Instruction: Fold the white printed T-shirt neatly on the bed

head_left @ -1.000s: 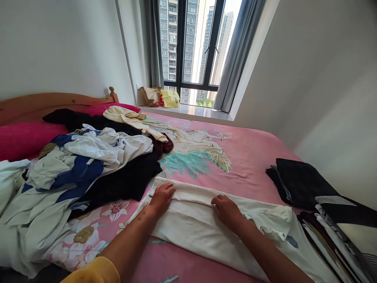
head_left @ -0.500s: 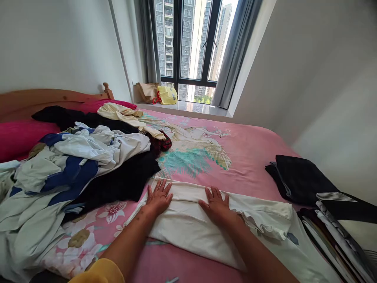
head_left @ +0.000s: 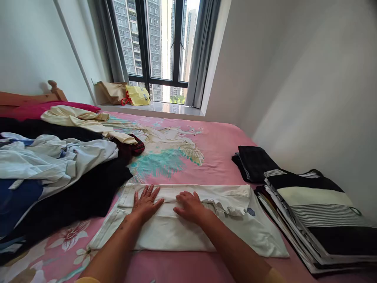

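A white garment lies across the near part of the bed, folded into a long strip. Its upper layer has a crumpled, wavy edge toward the right, and a small dark blue patch shows near that end. My left hand rests flat on the upper left of the cloth, fingers spread. To its right, my right hand lies on the same cloth, palm down with fingers slightly bent. Neither hand grips anything.
A loose heap of clothes covers the bed's left side. At the right stand a stack of folded clothes and folded black clothing. A pink patterned sheet covers the bed. Brown and yellow bags sit on the windowsill.
The view has turned to the right. My right hand has moved closer to my left hand over the white garment, and its fingers are more bent. The garment's right end looks straighter.
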`<control>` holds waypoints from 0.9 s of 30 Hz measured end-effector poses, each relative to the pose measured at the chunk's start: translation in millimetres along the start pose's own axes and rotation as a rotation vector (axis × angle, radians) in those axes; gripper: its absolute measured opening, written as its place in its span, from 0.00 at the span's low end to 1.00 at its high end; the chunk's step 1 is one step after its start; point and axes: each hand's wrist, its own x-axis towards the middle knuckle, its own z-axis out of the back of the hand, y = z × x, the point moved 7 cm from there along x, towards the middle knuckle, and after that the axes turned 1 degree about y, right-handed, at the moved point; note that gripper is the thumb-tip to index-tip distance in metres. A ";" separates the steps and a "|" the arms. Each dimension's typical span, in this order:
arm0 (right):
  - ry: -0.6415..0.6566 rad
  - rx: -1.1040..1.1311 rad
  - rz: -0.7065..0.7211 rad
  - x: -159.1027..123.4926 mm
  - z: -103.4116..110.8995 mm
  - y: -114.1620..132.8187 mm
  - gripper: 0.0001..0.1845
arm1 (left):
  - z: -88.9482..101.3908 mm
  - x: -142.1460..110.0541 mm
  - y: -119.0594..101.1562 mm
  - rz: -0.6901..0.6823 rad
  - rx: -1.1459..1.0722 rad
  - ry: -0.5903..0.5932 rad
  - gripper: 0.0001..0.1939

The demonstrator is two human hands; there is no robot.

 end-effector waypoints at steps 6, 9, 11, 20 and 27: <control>-0.733 0.106 0.084 -124.8 79.6 -64.2 0.18 | 12.0 -1.1 -0.9 -0.001 0.015 -0.172 0.31; -0.806 0.028 -0.097 -172.4 90.4 -126.5 0.21 | 32.9 -21.8 -44.7 -0.174 -0.093 -0.422 0.23; -0.734 -0.021 -0.171 -181.9 91.6 -154.6 0.26 | 42.2 -49.3 -102.8 -0.459 -0.205 -0.492 0.14; -0.417 0.076 -0.251 -138.9 128.6 -178.8 0.06 | -3.1 -135.6 -330.0 -1.060 -0.190 -0.042 0.14; -0.425 0.127 -0.133 -138.4 155.5 -169.9 0.06 | -27.1 -80.0 -320.8 -0.572 -0.073 -0.106 0.33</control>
